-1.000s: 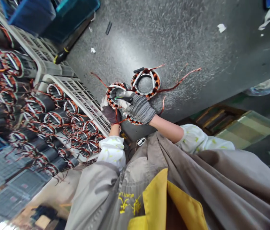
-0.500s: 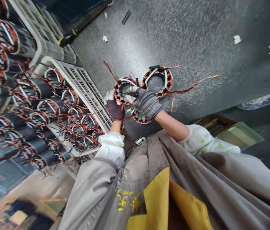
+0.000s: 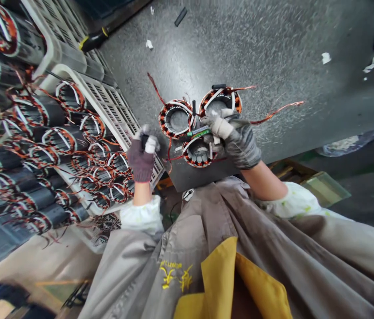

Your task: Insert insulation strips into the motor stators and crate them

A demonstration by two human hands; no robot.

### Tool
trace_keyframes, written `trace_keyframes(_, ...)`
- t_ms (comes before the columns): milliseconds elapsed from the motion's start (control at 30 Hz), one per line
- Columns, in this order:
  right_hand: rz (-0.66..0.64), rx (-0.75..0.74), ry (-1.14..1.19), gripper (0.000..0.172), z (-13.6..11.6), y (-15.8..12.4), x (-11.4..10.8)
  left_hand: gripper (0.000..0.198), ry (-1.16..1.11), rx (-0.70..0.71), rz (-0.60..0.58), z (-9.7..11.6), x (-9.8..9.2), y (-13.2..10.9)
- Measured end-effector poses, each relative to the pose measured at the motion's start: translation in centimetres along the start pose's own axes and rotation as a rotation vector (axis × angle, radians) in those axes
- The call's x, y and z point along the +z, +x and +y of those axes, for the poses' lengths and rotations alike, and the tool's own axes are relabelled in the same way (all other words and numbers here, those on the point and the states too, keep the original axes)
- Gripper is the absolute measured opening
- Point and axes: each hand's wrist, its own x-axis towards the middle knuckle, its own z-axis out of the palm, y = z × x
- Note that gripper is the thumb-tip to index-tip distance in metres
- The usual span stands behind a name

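Observation:
Three motor stators with orange-copper windings and white sleeving stand close together on the grey worktop: a left stator, an upper right stator and a lower stator. My right hand, in a grey striped glove, is closed on a slim green-and-grey tool. Its tip points left, over the gap between the left and lower stators. My left hand, in a dark glove with pale fingertips, is left of the stators with fingers curled in. Something dark shows between its fingers, too small to name.
At left, white slatted crates hold many more stators with loose copper leads. A black-and-yellow handle lies by the crate edge. On the worktop are a black tube piece and white scraps.
My left hand has let go of the left stator and drawn back left toward the crate. My right hand has come out of that stator and shifted right, with the green-and-grey tool now showing.

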Motion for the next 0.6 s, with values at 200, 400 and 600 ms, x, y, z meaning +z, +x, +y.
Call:
trace_keyframes(200, -0.06, 0.025, -0.046, 0.058, -0.8, -2.9, 0.3, 0.067, 0.456, 0.345, -0.397, 6.3, -5.2, -5.8)
trace_keyframes(400, -0.202, -0.056, -0.1, 0.057, -0.2, -4.6, 1.1, 0.061, 0.299, 0.455, -0.424, 7.2, -3.7, -8.7)
trace_keyframes(600, -0.316, -0.135, -0.022, 0.06, 2.9, -5.7, 2.3, 0.071, -0.282, 0.114, -0.363, 6.5, -2.7, -9.6)
